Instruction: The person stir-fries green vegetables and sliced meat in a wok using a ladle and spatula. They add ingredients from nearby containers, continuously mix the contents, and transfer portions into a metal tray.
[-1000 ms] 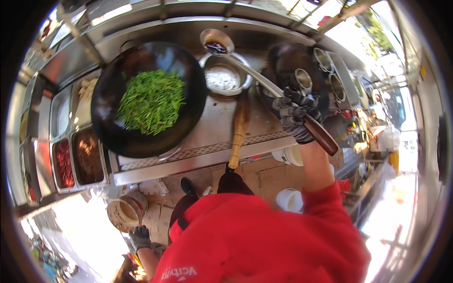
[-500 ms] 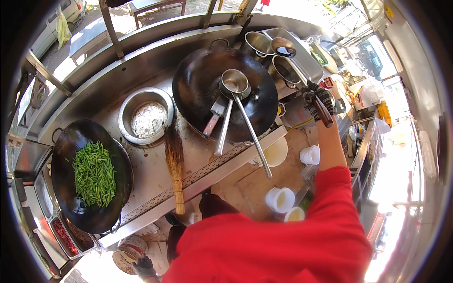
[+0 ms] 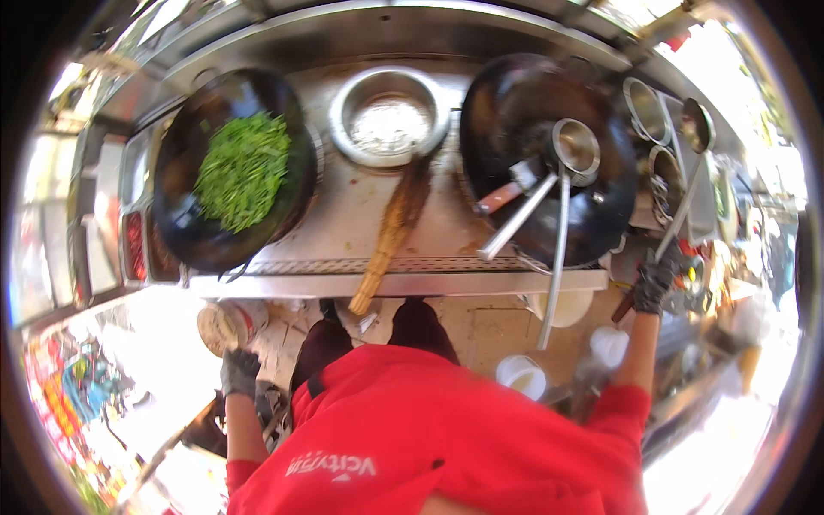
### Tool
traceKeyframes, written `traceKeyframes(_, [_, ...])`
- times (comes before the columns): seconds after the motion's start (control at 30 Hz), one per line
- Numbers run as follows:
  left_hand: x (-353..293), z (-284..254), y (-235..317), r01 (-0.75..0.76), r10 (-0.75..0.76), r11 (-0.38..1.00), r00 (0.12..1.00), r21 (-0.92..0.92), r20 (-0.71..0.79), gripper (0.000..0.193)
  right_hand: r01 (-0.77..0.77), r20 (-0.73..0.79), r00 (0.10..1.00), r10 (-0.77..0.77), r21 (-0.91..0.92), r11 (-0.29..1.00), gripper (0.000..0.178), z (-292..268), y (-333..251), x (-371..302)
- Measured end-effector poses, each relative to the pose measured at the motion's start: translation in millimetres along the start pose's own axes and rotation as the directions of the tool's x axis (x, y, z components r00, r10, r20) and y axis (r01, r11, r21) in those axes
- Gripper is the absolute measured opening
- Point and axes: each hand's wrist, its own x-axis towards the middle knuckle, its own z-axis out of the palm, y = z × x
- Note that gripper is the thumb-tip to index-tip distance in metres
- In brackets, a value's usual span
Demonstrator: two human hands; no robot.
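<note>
While the right hand, in a dark glove, is gripping the long ladle low on its shaft, near the brown end, the ladle is reaching away to the far right, its bowl showing beside two metal pots. Whether the bowl is touching the metal tray there, I cannot tell. The left hand, also gloved, is hanging low on the near left, its fingers curling, just beside a round bucket; whether it is holding or touching anything, I cannot tell.

On the left of the metal surface, a dark wok is holding a heap of chopped greens. Right of it, toward the far side, a wide metal basin is standing, and a straw brush is lying with its bristles up against the basin and its handle sticking out past the near edge. On the right, a second wok is holding a small ladle, another long-handled utensil and a wooden-handled scraper. Below, a white bucket is standing on the floor.
</note>
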Motion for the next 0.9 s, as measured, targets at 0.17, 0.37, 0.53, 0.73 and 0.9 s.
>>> traceKeyframes(0.17, [23.0,-66.0,42.4,-0.495,-0.553,0.348,0.577,-0.796,-0.601,0.021,0.035,0.453,0.886,-0.098,0.145,0.989,0.076,9.4,-188.3,-58.6])
traceKeyframes(0.37, [56.8,-125.5,34.2,-0.569,0.097,0.817,0.294,-0.093,-0.951,0.032,0.737,0.696,0.332,-0.636,0.230,0.636,0.065,101.5,-382.2,-131.6])
traceKeyframes(0.53, [76.2,-124.4,-6.5,-0.797,0.222,0.599,0.263,-0.081,-0.939,0.030,0.853,0.995,0.102,-0.025,-0.074,0.516,0.061,145.8,-456.8,-174.7])
traceKeyframes(0.73, [71.2,-92.2,-68.4,-0.859,0.122,0.472,0.288,-0.199,-0.950,0.026,0.623,0.921,0.298,-0.250,0.012,0.782,0.062,301.6,-563.0,-233.3])
traceKeyframes(0.9, [92.9,-29.9,-161.1,-0.686,-0.181,0.530,0.483,-0.499,-0.857,0.023,0.659,0.972,0.188,-0.138,-0.021,0.752,0.064,271.9,-570.4,-238.0])
